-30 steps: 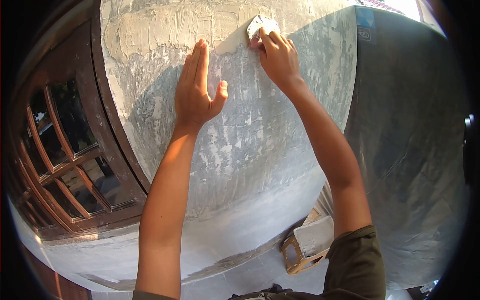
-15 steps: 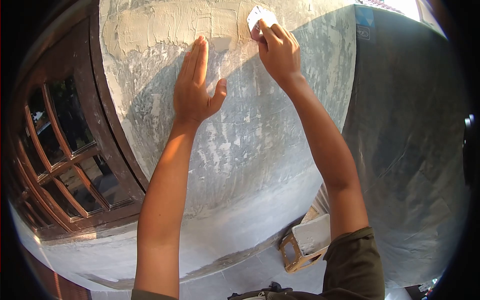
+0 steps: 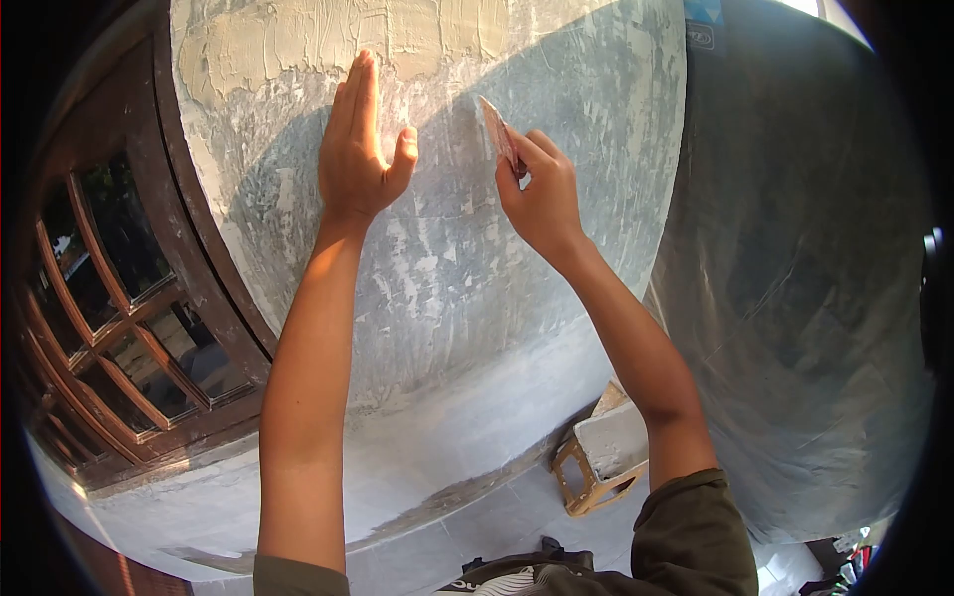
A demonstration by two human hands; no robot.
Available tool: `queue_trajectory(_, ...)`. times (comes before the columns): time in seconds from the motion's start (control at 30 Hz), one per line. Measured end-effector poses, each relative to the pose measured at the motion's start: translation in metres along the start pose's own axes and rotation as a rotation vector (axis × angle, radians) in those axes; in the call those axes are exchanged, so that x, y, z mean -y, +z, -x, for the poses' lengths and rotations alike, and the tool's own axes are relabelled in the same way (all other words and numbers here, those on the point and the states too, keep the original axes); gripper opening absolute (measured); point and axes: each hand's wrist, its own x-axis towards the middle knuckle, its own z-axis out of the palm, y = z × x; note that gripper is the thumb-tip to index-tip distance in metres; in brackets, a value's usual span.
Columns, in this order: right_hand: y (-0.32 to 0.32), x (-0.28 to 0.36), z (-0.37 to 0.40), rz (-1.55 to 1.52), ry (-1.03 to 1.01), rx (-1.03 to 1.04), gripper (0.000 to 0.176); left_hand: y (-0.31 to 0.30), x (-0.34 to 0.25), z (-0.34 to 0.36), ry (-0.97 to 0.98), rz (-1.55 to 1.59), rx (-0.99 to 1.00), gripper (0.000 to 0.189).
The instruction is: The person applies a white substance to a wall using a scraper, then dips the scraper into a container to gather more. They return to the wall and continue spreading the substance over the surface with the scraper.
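Note:
My left hand [image 3: 360, 154] lies against the grey wall [image 3: 417, 288], its fingers pointing up and its thumb apart. Its fingertips reach the lower edge of a band of beige plaster [image 3: 268, 45] across the top of the wall. To the right, my right hand [image 3: 542, 189] grips a thin flat scraper [image 3: 500, 131] between thumb and fingers. The scraper is tilted, seen nearly edge-on, below the plaster band; whether it touches the wall I cannot tell.
A brown wooden window frame [image 3: 194, 233] with glass panes stands at the left. Dark plastic sheeting [image 3: 795, 278] hangs at the right. Low down, a tray with grey material [image 3: 613, 442] rests on a yellowish stool [image 3: 576, 485] on the tiled floor.
My right hand has moved down with the scraper, away from the plaster band, and the scraper has turned from face-on to nearly edge-on. The view has shifted slightly.

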Motion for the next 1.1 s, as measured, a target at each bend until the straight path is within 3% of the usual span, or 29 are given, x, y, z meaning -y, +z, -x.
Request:
queue_trajectory(0.03,-0.009,0.001,0.007,-0.196,0.146,0.059,0.030,0.000,0.001,-0.001,-0.007,0.011,0.005,0.075)
queue_trajectory(0.07,-0.015,-0.001,0.016,-0.189,0.158,0.067,0.030,0.001,0.002,-0.001,0.007,0.025,-0.012,0.074)
queue_trajectory(0.13,-0.028,-0.007,0.034,-0.599,0.354,0.035,0.024,0.001,0.002,0.002,0.017,0.047,-0.049,0.071)
queue_trajectory(0.27,-0.067,-0.022,0.061,-0.840,0.547,0.020,0.022,0.013,-0.018,0.017,-0.052,0.164,-0.132,0.069)
queue_trajectory(0.33,-0.085,-0.033,0.073,-0.814,0.609,0.030,0.023,0.023,-0.039,0.025,-0.157,0.234,-0.200,0.069)
queue_trajectory(0.43,-0.109,-0.044,0.091,-0.785,0.705,0.035,0.024,0.045,-0.080,0.038,-0.158,0.351,-0.201,0.070)
queue_trajectory(0.77,-0.175,-0.125,0.162,-0.773,0.900,0.002,0.023,0.147,-0.244,0.107,-0.418,0.597,-0.002,0.072)
queue_trajectory(1.0,-0.225,-0.197,0.223,-0.708,1.079,-0.059,0.023,0.220,-0.336,0.154,-0.589,0.745,0.062,0.064)
queue_trajectory(1.1,-0.246,-0.220,0.247,-0.678,1.101,-0.090,0.024,0.251,-0.370,0.169,-0.660,0.821,0.109,0.071)
